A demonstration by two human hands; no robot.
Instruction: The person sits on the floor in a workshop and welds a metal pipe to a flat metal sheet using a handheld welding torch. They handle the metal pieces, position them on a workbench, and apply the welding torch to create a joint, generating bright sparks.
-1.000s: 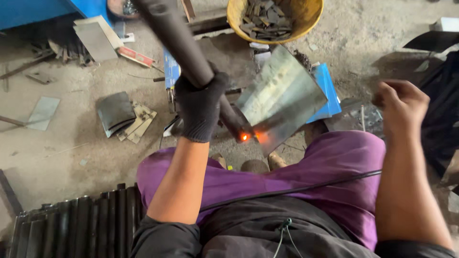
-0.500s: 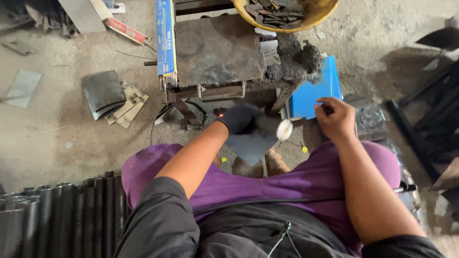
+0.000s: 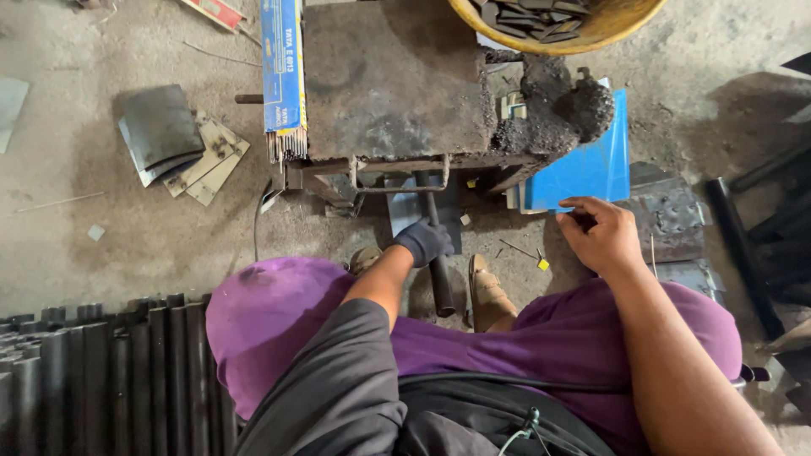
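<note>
Dusty workshop floor [image 3: 127, 245], gloved left hand [image 3: 422, 241] gripping dark rod [image 3: 439, 270], bare right hand [image 3: 601, 236] hovering

One rusty steel block surface [image 3: 393, 80], one blue electrode box [image 3: 282, 67] on its left, one yellow basin [image 3: 591, 34] behind, two hands: gloved left hand [image 3: 422, 241], bare right hand [image 3: 601, 235]

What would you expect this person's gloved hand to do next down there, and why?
Probably lift the dark rod clear of the ground. The gloved left hand is already wrapped around its upper part, just below the metal workbench, while its lower end lies between the feet. The bare right hand hovers by the blue sheet, holding nothing I can make out, so it seems free to assist.
</note>
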